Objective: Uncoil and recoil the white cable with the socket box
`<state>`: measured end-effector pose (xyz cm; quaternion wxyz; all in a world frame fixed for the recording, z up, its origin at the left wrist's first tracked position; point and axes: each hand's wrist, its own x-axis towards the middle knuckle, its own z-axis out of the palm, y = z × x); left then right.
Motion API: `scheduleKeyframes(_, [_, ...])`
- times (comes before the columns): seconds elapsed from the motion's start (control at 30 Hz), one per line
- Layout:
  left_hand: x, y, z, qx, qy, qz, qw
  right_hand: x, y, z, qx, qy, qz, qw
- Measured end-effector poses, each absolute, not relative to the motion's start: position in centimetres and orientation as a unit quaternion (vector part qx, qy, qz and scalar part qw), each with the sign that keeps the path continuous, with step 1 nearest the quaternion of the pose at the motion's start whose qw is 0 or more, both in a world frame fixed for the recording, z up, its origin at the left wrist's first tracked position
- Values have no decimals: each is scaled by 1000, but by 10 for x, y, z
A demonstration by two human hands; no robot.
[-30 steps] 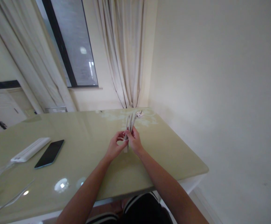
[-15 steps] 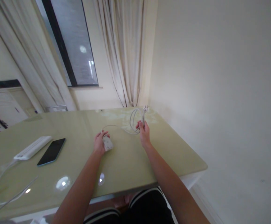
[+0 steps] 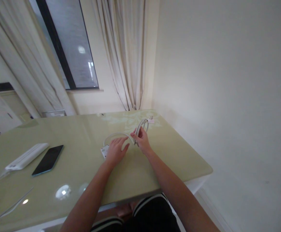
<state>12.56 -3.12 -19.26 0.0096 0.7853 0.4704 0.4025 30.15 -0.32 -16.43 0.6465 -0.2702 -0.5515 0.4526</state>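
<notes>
My right hand (image 3: 142,140) is closed around the coiled grey-white power cord (image 3: 140,127), its loops standing up above the fingers. At the far end of the coil sits the cord's plug (image 3: 150,120), with a pale tag-like patch near it. My left hand (image 3: 117,149) is open, thumb spread from the fingers, reaching toward the coil from the left. Partly hidden behind that hand, a small white power strip (image 3: 104,150) rests on the tabletop. A length of cord arcs from it over to the coil.
On the left of the green glossy table (image 3: 82,129) lie a white power strip (image 3: 28,156) with a cable attached and a black phone (image 3: 48,160). A loose white cable (image 3: 12,207) curves at the near left. A wall (image 3: 218,96) stands along the right.
My left hand has let go of the small power strip, now on the table, and moved right toward the coil. The right hand has shifted slightly left with the cord, its loops drawn closer together.
</notes>
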Motion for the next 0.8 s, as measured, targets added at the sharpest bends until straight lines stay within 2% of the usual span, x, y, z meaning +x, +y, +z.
scheduleKeyframes(0.2, [157,-41,-201,805,468,338,137,293,-15,-162,-287,-578,465,607])
scheduleKeyframes(0.53, [156,-41,-205,818,442,354,105,290,-9,-171,-288,-549,481,620])
scheduleKeyframes(0.63, [156,-41,-203,781,465,399,121,295,-6,-168,-304,-549,443,640])
scheduleKeyframes(0.8, [141,-32,-200,625,531,551,156,319,7,-162,-321,-523,387,688])
